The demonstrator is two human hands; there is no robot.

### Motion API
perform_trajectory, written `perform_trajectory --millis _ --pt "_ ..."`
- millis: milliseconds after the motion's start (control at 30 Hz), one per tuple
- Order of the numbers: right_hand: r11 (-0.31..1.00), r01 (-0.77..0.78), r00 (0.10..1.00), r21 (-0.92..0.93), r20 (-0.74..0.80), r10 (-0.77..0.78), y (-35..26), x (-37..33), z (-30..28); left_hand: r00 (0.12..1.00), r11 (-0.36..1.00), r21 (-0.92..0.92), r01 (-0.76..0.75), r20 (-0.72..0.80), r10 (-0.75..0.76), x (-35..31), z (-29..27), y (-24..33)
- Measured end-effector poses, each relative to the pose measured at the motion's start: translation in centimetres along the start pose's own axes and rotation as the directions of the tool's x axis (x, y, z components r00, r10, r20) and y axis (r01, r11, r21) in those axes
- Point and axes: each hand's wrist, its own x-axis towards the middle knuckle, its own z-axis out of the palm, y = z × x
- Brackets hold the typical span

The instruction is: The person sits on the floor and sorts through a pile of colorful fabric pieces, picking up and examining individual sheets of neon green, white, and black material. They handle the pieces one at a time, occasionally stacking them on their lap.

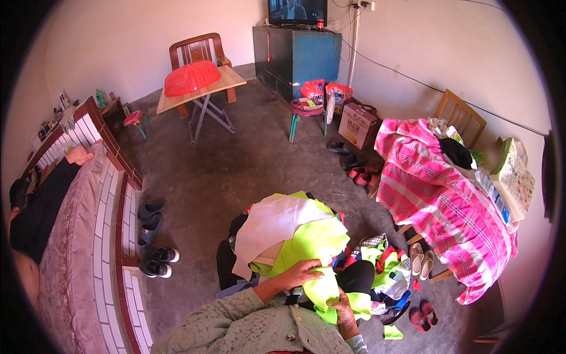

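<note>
Between my two hands is a piece of bright yellow-green fabric (pixel 321 290), held in front of my body. My left hand (pixel 299 274) pinches its upper left part, while my right hand (pixel 344 311) grips it lower down on the right. Just beyond them rises a heap of cloth, topped by a whitish cloth sheet (pixel 277 219) and another yellow-green cloth (pixel 318 239). To the right, beside my right hand, lie mixed scraps: a black cloth (pixel 356 276), yellow-green pieces and checked bits. A small yellow-green scrap (pixel 393 332) rests apart on the floor.
A pink plaid cloth (pixel 424 183) drapes over furniture at right, with beige shoes (pixel 421 261) and dark red shoes (pixel 423 315) nearby. At left a person (pixel 47 194) lies on a brick-edged bed (pixel 71 236); shoes (pixel 158 262) stand beside it. Ahead is a folding table (pixel 233 78) with a red cover (pixel 191 78).
</note>
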Motion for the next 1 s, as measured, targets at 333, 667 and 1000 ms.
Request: perform_trajectory --millis 333,667,1000 --pt "0.998 0.051 0.997 -0.04 0.052 -0.049 1.3 0.8 -1.8 0.935 0.87 -0.453 -0.194 -0.355 0.023 0.7 -2.8 5.0" --pt "0.996 0.047 0.99 -0.077 0.135 -0.036 0.2 0.8 -0.5 0.62 0.961 -0.234 -0.145 -0.779 -0.096 -2.5 -8.7 -0.6" --pt "0.996 0.025 0.993 -0.086 0.113 -0.015 -0.2 1.0 -0.1 0.543 0.987 -0.096 -0.13 -0.839 -0.01 -3.9 -8.3 -1.3"
